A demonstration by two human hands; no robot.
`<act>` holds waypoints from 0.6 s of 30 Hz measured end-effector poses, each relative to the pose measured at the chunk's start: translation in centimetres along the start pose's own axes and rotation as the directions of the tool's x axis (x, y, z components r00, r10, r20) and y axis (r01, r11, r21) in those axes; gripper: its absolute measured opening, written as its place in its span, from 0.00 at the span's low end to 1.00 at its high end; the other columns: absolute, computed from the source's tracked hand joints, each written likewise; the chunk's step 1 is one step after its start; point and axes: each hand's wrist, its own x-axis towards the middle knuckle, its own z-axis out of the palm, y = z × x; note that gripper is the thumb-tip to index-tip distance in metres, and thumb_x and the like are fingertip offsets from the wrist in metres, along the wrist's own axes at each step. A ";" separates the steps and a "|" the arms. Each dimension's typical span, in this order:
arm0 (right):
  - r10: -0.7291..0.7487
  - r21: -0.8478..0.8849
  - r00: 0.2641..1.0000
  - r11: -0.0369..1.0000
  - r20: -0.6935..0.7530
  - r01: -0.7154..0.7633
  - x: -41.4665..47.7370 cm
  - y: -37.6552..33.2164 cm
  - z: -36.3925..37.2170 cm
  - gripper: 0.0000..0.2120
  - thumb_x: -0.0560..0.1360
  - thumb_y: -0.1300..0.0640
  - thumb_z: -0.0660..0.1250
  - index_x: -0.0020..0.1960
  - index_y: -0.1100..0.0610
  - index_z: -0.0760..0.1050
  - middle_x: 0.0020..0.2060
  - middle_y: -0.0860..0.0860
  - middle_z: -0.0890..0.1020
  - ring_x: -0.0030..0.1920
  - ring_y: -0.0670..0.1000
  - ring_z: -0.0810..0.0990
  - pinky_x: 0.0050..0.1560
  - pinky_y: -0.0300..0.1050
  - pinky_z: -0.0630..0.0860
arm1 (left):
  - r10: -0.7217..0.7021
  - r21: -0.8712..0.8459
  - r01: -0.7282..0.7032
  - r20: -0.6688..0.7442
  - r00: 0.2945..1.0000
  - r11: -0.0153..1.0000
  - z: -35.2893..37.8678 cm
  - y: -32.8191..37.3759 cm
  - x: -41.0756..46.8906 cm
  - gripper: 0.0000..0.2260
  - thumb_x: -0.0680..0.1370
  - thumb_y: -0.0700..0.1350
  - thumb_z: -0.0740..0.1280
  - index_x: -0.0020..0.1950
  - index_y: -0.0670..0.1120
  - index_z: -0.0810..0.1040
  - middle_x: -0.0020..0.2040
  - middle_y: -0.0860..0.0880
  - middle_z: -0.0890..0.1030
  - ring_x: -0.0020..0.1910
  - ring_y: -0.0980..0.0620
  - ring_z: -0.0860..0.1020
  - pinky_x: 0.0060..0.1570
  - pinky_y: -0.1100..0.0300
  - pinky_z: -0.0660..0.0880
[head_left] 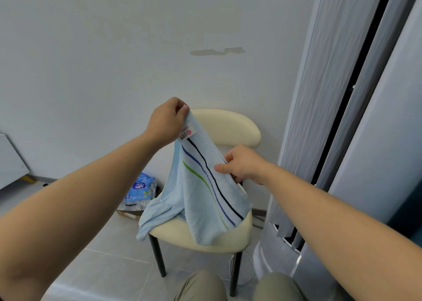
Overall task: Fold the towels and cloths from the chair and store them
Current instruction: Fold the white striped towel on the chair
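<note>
A light blue towel (201,200) with black, dark blue and green stripes and a small label hangs above a cream chair (201,239). My left hand (167,121) pinches its top corner, raised in front of the chair's backrest. My right hand (242,163) grips the towel's edge lower and to the right. The towel's lower end droops onto the seat and over its left side.
A tall white floor-standing air conditioner (319,141) stands close on the right of the chair. A plastic pack of blue-printed packets (141,191) sits on a box on the floor behind the chair's left. The wall is just behind. My knees (203,287) are near the chair's front.
</note>
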 end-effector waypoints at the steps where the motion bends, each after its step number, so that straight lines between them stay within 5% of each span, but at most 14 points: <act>1: 0.004 0.009 1.000 1.000 0.007 -0.005 -0.1 0.1 0.0 0.13 0.74 0.53 0.76 0.49 0.63 0.82 0.43 0.58 0.86 0.43 0.57 0.87 0.45 0.53 0.85 | -0.005 0.002 0.005 -0.012 1.000 1.000 -0.1 -0.1 0.1 0.10 0.83 0.50 0.60 0.55 0.47 0.78 0.47 0.51 0.79 0.46 0.50 0.76 0.42 0.57 0.70; 5: 0.032 -0.011 0.999 0.999 0.023 -0.032 -0.2 0.3 -0.3 0.09 0.73 0.61 0.76 0.50 0.63 0.82 0.44 0.58 0.86 0.43 0.55 0.87 0.44 0.51 0.85 | -0.023 -0.025 0.022 -0.029 0.999 0.999 -0.4 -0.6 0.3 0.10 0.83 0.49 0.61 0.55 0.46 0.78 0.49 0.50 0.79 0.46 0.50 0.76 0.43 0.58 0.70; 9: 0.065 -0.118 0.998 0.991 0.018 -0.063 -0.1 0.5 -0.6 0.14 0.70 0.62 0.77 0.52 0.68 0.81 0.46 0.63 0.85 0.45 0.59 0.86 0.45 0.57 0.85 | -0.052 -0.040 0.050 -0.045 0.998 0.998 -0.6 -0.9 0.5 0.09 0.83 0.49 0.60 0.54 0.47 0.77 0.48 0.51 0.78 0.41 0.53 0.75 0.33 0.58 0.69; 13: 0.061 -0.182 0.998 0.982 0.012 -0.058 0.0 1.2 -0.9 0.17 0.70 0.61 0.76 0.54 0.70 0.80 0.47 0.65 0.84 0.47 0.61 0.86 0.46 0.60 0.84 | -0.101 -0.061 0.097 -0.056 0.993 0.993 -0.9 -1.5 1.0 0.09 0.83 0.50 0.60 0.54 0.47 0.77 0.48 0.50 0.78 0.42 0.53 0.75 0.34 0.60 0.69; 15: 0.044 -0.250 0.999 0.967 0.001 -0.042 0.2 1.5 -1.1 0.16 0.69 0.59 0.76 0.52 0.69 0.80 0.43 0.63 0.84 0.44 0.60 0.86 0.46 0.61 0.84 | -0.113 -0.038 0.110 -0.061 0.992 0.993 -1.0 -1.8 1.1 0.10 0.84 0.50 0.59 0.54 0.46 0.77 0.47 0.51 0.78 0.44 0.51 0.75 0.35 0.58 0.69; 18: 0.042 -0.342 0.999 0.939 -0.024 -0.048 0.1 1.6 -1.6 0.10 0.71 0.57 0.76 0.39 0.63 0.79 0.32 0.55 0.77 0.34 0.52 0.76 0.38 0.49 0.80 | -0.123 -0.003 0.123 -0.066 0.990 0.992 -1.2 -2.2 1.2 0.10 0.84 0.49 0.59 0.53 0.45 0.76 0.45 0.51 0.77 0.46 0.50 0.75 0.41 0.57 0.69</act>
